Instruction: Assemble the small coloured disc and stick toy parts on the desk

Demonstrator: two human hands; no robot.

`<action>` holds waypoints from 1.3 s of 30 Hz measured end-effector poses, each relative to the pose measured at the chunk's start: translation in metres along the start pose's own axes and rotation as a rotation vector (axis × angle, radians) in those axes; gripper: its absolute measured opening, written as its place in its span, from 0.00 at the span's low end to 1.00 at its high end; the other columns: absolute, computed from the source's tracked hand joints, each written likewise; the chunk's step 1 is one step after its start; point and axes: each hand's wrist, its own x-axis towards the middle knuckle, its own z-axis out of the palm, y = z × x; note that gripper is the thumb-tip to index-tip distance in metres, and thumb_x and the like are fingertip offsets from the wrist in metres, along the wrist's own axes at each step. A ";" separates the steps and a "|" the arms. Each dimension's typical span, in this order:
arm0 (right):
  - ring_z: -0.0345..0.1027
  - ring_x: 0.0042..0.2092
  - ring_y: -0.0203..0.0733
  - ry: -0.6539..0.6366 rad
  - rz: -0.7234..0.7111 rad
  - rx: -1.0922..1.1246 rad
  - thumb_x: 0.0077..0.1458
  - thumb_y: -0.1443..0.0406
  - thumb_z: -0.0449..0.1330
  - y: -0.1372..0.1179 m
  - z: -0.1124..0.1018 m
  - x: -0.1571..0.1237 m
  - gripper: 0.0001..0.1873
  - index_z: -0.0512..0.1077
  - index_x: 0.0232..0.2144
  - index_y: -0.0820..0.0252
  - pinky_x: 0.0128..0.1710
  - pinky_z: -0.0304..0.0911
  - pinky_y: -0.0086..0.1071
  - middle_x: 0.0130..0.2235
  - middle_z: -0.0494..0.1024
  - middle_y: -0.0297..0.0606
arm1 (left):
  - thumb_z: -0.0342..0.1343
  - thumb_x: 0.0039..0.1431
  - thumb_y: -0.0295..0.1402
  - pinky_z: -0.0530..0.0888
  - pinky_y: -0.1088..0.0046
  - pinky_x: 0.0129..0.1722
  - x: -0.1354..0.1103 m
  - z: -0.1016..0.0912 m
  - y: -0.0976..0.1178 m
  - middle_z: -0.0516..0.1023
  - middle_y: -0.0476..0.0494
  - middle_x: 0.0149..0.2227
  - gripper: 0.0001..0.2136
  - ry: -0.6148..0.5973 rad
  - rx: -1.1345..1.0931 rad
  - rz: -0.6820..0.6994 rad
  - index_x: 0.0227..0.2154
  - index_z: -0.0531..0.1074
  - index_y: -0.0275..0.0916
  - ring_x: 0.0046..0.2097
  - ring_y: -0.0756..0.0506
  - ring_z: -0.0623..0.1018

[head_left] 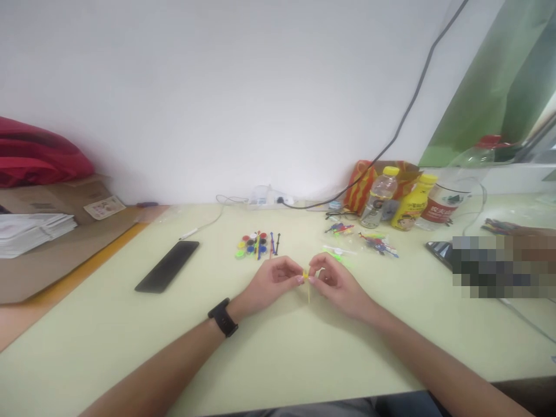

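Note:
My left hand (273, 282) and my right hand (333, 282) meet over the pale yellow-green table (278, 347). Both pinch a small yellow plastic piece (306, 276) with a thin yellow stick hanging down from it. A black watch (223, 317) sits on my left wrist. Just beyond my hands lies a cluster of small coloured discs and sticks (256, 244). To the right of it are more small coloured plastic parts (377, 243) and a white and green piece (337, 252).
A black phone (167, 266) lies at the left. Bottles (382, 200) and an orange bag (362, 182) stand at the back right, near a power strip (267, 198) and a cable. Stacked papers (30, 231) and cardboard sit far left. A blurred patch covers the right edge.

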 end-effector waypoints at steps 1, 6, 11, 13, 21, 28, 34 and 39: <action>0.62 0.30 0.34 0.001 -0.007 -0.005 0.64 0.52 0.62 0.001 0.000 0.000 0.15 0.65 0.44 0.53 0.29 0.61 0.31 0.41 0.72 0.35 | 0.68 0.59 0.42 0.78 0.65 0.46 0.000 0.000 0.000 0.83 0.40 0.40 0.14 -0.001 -0.002 0.001 0.39 0.78 0.36 0.43 0.43 0.82; 0.65 0.32 0.34 0.064 -0.029 0.002 0.65 0.52 0.60 0.001 -0.003 0.000 0.15 0.65 0.47 0.52 0.30 0.67 0.32 0.50 0.70 0.39 | 0.69 0.58 0.41 0.78 0.67 0.46 0.000 0.000 0.000 0.82 0.41 0.39 0.14 0.005 -0.013 0.002 0.39 0.78 0.37 0.43 0.43 0.82; 0.69 0.38 0.36 0.124 -0.027 0.039 0.64 0.52 0.60 -0.003 -0.003 -0.002 0.21 0.60 0.56 0.46 0.34 0.74 0.35 0.63 0.61 0.42 | 0.69 0.58 0.41 0.78 0.68 0.46 0.000 -0.001 0.000 0.82 0.42 0.38 0.13 0.017 -0.007 -0.004 0.38 0.78 0.37 0.42 0.44 0.82; 0.69 0.41 0.38 0.142 -0.055 0.056 0.63 0.53 0.61 -0.004 -0.002 -0.003 0.26 0.57 0.59 0.44 0.36 0.76 0.37 0.67 0.56 0.43 | 0.68 0.59 0.41 0.78 0.67 0.46 0.000 -0.001 -0.001 0.82 0.41 0.39 0.13 0.015 -0.001 -0.003 0.39 0.78 0.37 0.43 0.44 0.82; 0.64 0.26 0.33 0.046 0.094 0.368 0.63 0.49 0.60 -0.005 -0.010 -0.001 0.19 0.66 0.50 0.51 0.25 0.65 0.29 0.42 0.78 0.37 | 0.68 0.59 0.40 0.78 0.68 0.46 0.000 -0.003 -0.003 0.83 0.41 0.40 0.13 0.023 0.001 -0.014 0.39 0.77 0.36 0.43 0.44 0.82; 0.51 0.21 0.31 -0.073 0.128 0.402 0.64 0.52 0.62 -0.006 -0.013 -0.002 0.17 0.67 0.32 0.57 0.21 0.43 0.27 0.21 0.63 0.26 | 0.68 0.59 0.39 0.78 0.68 0.45 0.001 -0.003 -0.004 0.82 0.42 0.39 0.13 0.032 0.009 -0.002 0.38 0.77 0.36 0.42 0.44 0.82; 0.58 0.26 0.29 0.050 0.091 0.092 0.61 0.52 0.65 0.004 -0.006 0.003 0.16 0.67 0.43 0.54 0.25 0.56 0.28 0.40 0.71 0.32 | 0.68 0.59 0.40 0.79 0.66 0.46 0.001 -0.002 -0.005 0.83 0.41 0.40 0.13 0.015 0.012 0.001 0.39 0.77 0.37 0.43 0.43 0.83; 0.63 0.27 0.31 -0.066 0.079 0.022 0.64 0.52 0.62 0.004 -0.002 0.001 0.15 0.67 0.45 0.54 0.26 0.60 0.29 0.44 0.74 0.35 | 0.69 0.58 0.40 0.78 0.65 0.46 0.000 -0.002 -0.003 0.84 0.40 0.40 0.13 0.021 0.038 0.005 0.37 0.77 0.36 0.43 0.42 0.83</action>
